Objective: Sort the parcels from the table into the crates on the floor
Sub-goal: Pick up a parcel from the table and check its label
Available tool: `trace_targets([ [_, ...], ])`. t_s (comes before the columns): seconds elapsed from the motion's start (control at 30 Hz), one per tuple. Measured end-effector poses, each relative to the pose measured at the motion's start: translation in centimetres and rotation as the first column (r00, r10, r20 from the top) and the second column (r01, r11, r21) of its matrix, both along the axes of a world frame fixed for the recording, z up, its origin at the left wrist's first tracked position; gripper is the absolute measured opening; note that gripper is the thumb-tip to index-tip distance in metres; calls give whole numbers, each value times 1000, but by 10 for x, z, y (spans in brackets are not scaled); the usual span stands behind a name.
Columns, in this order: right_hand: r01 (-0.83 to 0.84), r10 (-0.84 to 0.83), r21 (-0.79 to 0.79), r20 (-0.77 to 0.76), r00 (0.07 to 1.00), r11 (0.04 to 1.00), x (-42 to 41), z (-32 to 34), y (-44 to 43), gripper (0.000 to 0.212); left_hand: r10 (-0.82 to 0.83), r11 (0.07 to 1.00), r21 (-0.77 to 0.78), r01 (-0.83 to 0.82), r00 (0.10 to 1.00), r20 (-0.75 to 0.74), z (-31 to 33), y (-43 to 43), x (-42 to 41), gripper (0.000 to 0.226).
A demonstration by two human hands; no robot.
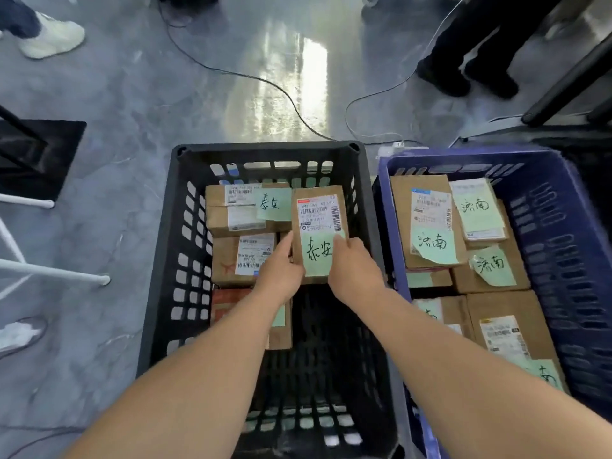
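Both my hands hold one brown cardboard parcel with a white shipping label and a green handwritten note, low inside the black crate. My left hand grips its left edge and my right hand grips its lower right corner. Three other brown parcels lie along the black crate's left side: one at the back, one in the middle, one partly under my left forearm. The blue crate on the right holds several brown parcels with green notes.
Cables run across the glossy grey floor behind the crates. Two other people's feet stand at the far left and far right. White frame legs and a black mat lie left; dark stand legs right.
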State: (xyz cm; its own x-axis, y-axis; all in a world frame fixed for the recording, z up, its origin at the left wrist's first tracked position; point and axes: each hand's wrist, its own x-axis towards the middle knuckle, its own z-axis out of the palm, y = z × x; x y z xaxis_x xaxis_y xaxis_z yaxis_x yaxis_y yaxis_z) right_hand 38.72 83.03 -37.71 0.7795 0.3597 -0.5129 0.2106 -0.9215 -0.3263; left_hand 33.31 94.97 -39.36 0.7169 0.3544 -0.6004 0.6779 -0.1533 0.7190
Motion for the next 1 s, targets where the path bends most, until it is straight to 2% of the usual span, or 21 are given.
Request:
trace_targets([
  [0.13, -4, 5, -92, 12, 1000, 996, 11, -25, 17, 50, -15, 999, 34, 14, 1000, 12, -29, 6, 15, 63],
  [0.23, -51, 58, -146, 43, 997, 988, 20, -41, 22, 49, -43, 999, 28, 42, 999, 15, -49, 8, 24, 66],
  [0.37, -134, 136, -199, -2, 991, 971, 25, -57, 27, 55, -176, 984, -7, 176, 984, -10, -61, 12, 26, 67],
  [0.5, -121, 123, -164, -2, 992, 979, 8, -54, 24, 64, -285, 954, 71, 290, 956, -73, -56, 18, 11, 68],
  [0.6, -102, 105, -108, 17, 994, 989, -17, -36, 12, 55, -332, 928, 129, 350, 932, -144, -38, 22, -8, 68],
  [0.7, -70, 69, -71, -10, 998, 995, -42, -8, 0, 47, -421, 867, 204, 456, 886, -193, -10, 21, -26, 67],
  [0.83, 19, -21, -93, -23, 1000, 995, -70, 41, -13, 52, -495, 795, 283, 536, 844, -207, 40, 11, -51, 64],
  [1.0, 162, -154, -87, 87, 984, 983, -105, 118, -34, 53, -655, 587, 512, 627, 739, -155, 119, -6, -80, 61],
])
